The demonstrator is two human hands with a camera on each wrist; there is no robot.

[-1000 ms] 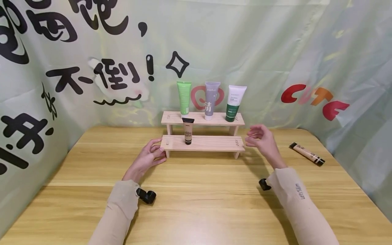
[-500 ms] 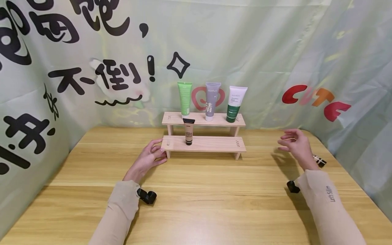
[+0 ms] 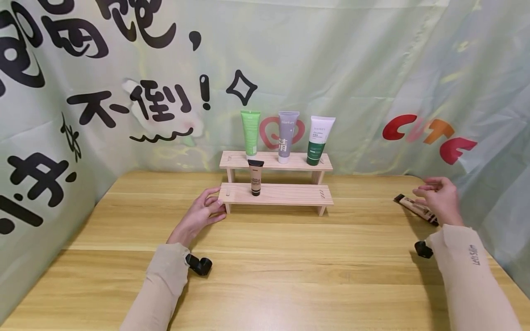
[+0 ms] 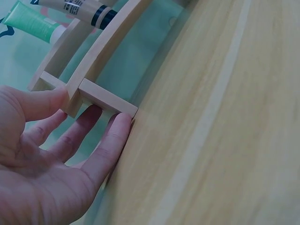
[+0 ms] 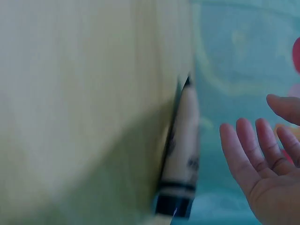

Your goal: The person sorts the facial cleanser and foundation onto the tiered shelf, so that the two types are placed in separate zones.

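My left hand (image 3: 195,216) holds the left end of a pale two-tier wooden stand (image 3: 285,195). In the left wrist view the thumb lies on the lower board's end, with fingertips against its leg (image 4: 108,96). A small beige tube with a black cap (image 3: 256,178) stands upright on the lower tier. On the upper tier stand a green tube (image 3: 250,131), a purple tube (image 3: 286,135) and a white-and-green tube (image 3: 318,140). My right hand (image 3: 442,201), holding nothing, hovers above a beige tube with black ends (image 3: 411,206) lying on the table; its fingers are loosely extended.
The wooden table (image 3: 290,266) reaches to a printed fabric curtain (image 3: 339,59) at the back and sides. The lying tube is near the table's right edge.
My right hand has moved from the stand's right end rightward to above the lying tube. My left hand has stayed at the stand's left end.
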